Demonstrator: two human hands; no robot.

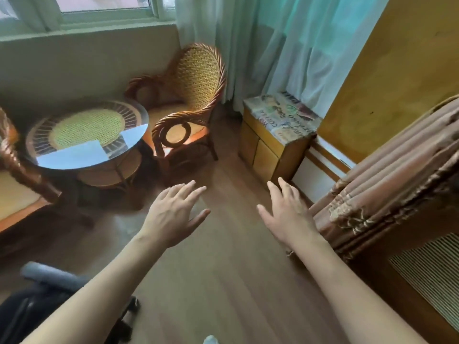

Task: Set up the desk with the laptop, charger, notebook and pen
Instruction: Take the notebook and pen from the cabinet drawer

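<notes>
We count two bare hands, both empty. Our left hand point(173, 214) reaches out low at about 7 o'clock from the middle of the view, its fingers point(196, 192) spread and loose, gripping nothing. Our right hand point(288, 217) sits at about 5 o'clock, palm down, fingers point(285, 188) likewise spread and holding nothing. Both hang over a brown wooden floor point(223, 269).

We see no laptop, charger, notebook or pen anywhere in view, so we cannot tell where they are.

There are two wicker armchairs: one point(191, 100) at 12 o'clock by the wall, and a second point(15, 170) cut off by the edge at 9 o'clock. Between them stands one round wicker table point(87, 132) with a glass top; pale patches show on the glass near its near edge, and we cannot tell whether they are a sheet of paper or only reflection. One small wooden cabinet point(270, 145) stands at 1 o'clock, its top covered by a printed cloth; its doors are shut, so the contents are hidden. Pale blue-green curtains point(273, 45) hang behind it, beside a yellow wall point(397, 83). At 3 o'clock lies a pleated tan fabric point(387, 170) over a dark wooden frame. One dark office chair point(44, 289) shows at 8 o'clock. A window point(87, 11) runs along 11 o'clock.
</notes>
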